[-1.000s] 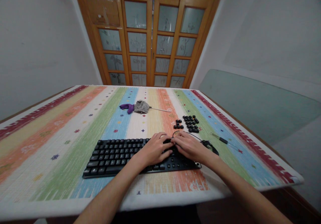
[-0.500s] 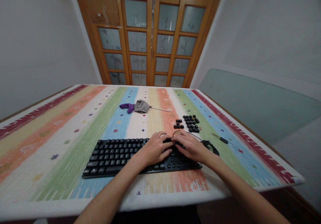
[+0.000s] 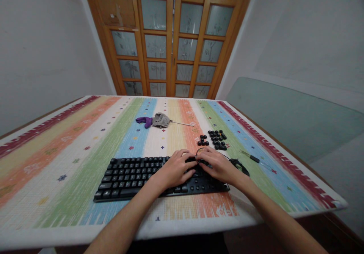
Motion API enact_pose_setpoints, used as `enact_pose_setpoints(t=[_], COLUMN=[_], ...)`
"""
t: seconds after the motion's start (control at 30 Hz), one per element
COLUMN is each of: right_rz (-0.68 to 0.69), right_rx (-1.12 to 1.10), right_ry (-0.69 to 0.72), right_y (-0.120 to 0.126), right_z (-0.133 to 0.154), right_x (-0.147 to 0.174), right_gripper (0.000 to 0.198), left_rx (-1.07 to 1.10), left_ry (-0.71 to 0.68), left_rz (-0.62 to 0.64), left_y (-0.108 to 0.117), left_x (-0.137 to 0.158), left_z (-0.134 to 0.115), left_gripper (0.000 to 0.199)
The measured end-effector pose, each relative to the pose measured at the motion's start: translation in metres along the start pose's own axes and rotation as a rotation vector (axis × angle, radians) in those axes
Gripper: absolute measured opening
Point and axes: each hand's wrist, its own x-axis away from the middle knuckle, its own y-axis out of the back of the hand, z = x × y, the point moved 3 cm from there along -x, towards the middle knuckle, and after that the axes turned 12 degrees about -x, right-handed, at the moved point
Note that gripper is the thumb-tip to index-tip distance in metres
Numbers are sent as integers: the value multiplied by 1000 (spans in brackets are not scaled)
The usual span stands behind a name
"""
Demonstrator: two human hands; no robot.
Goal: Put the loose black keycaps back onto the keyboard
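Observation:
A black keyboard (image 3: pixel 127 178) lies near the table's front edge; on its right part several key places are bare of caps. My left hand (image 3: pixel 178 168) rests over that part, fingers apart and pointing right, thumb lower down. Facing it, my right hand (image 3: pixel 216 165) bends its fingers inward near the keyboard's back edge, and the fingertips of both hands nearly meet. Whatever sits under the right fingertips is hidden. Just behind the hands, loose black keycaps (image 3: pixel 218 139) stand in a group, with a smaller cluster of keycaps (image 3: pixel 203 140) beside them.
A coiled black cable (image 3: pixel 240 166) lies right of the keyboard. Farther right is a thin tool with a dark handle (image 3: pixel 254 158) and wire ends. A grey and purple cloth duster (image 3: pixel 160 120) with a thin rod lies at mid-table on the striped tablecloth (image 3: pixel 76 163).
Both hands stay at the same spot on the keyboard, with only a very slight shift of the right fingers. The keycaps, tool and duster have not moved.

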Motion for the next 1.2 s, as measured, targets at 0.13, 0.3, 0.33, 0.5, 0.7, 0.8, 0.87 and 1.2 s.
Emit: enact_pose_setpoints(t=[0.13,0.3,0.33,0.5,0.7,0.8,0.87,1.2], right_rz=[2,-44,-56,-100,-109,-107,-92,-141], right_rx=[-6,-57,-76,-62,-23,-47,-55,129], right_ry=[-2,-29,-40,-63,-74,-91,-97,-348], right_y=[-1,-2,-3,-7,-10,-9,-5,37], right_z=[2,2,1,-5,-6,-5,-5,-83], right_x=[0,0,1,6,8,8,6,-20], right_gripper=[17,18,17,14,15,15,14,16], left_rx=[-3,-27,-36,-74,-117,-99,-79,-30], left_ry=[4,25,28,15,-7,4,19,39], left_rz=[8,11,12,28,75,80,72,16], left_y=[-1,-1,-1,0,-2,-2,-1,8], left_x=[0,-1,-1,0,2,1,1,1], left_z=[-1,-1,-1,-3,-6,-6,-4,3], left_gripper=[27,28,28,31,40,42,41,35])
